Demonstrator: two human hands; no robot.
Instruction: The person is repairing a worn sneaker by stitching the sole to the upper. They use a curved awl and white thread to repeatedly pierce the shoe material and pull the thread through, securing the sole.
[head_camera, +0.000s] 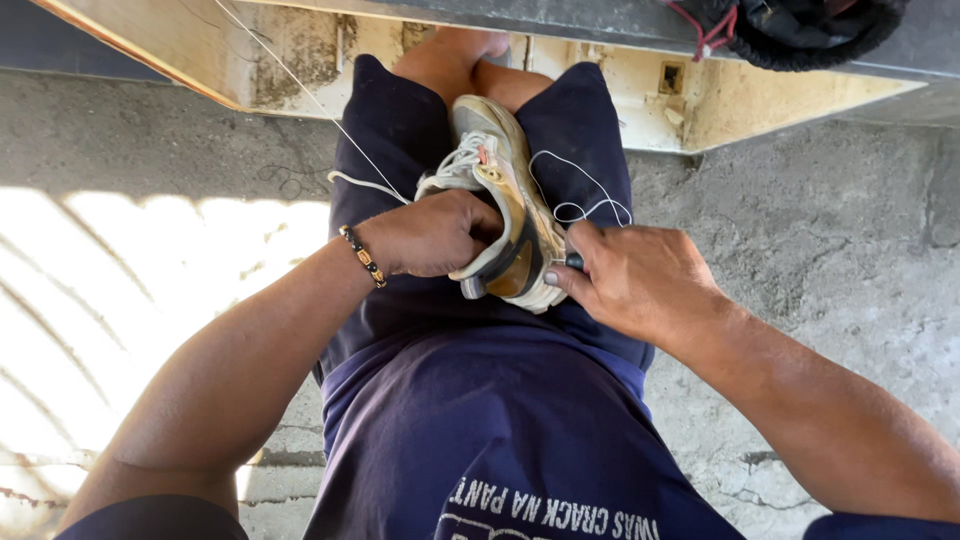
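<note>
- Rough grey concrete floor (830, 260) all around, bright bars of sunlight on it at the left, and a stained cream wooden board (300, 60) running across the top of the view.
- Down the middle, the person sits in dark navy shorts (590, 130) and a navy shirt (480, 430), knees pointing away from the camera.
- There it is: 1 worn cream-and-tan lace-up sneaker (505, 210) lying on the lap between the 2 thighs, toe away, heel toward the body, tilted onto its side.
- Left hand (430, 235) is clenched on the sneaker, fingers tucked into the shoe's opening, thumb side over the collar; a beaded bracelet (362, 256) sits on that wrist.
- Right hand (635, 275) presses against the sole edge near the heel, fingers pinched round a small dark tool handle (574, 261); only its end shows, so what kind it is I cannot tell.
- So the shoe sits squeezed between both hands, left at the upper, right at the sole.
- The look of it: grubby white laces, scuffed pale upper, brown-gold side panel, off-white sole.
- A thin white thread (590, 190) loops over the right thigh just beside the shoe, and another strand runs up to the top left.
- Dark coiled bundle with a red cord (790, 30) at top right, well apart.
</note>
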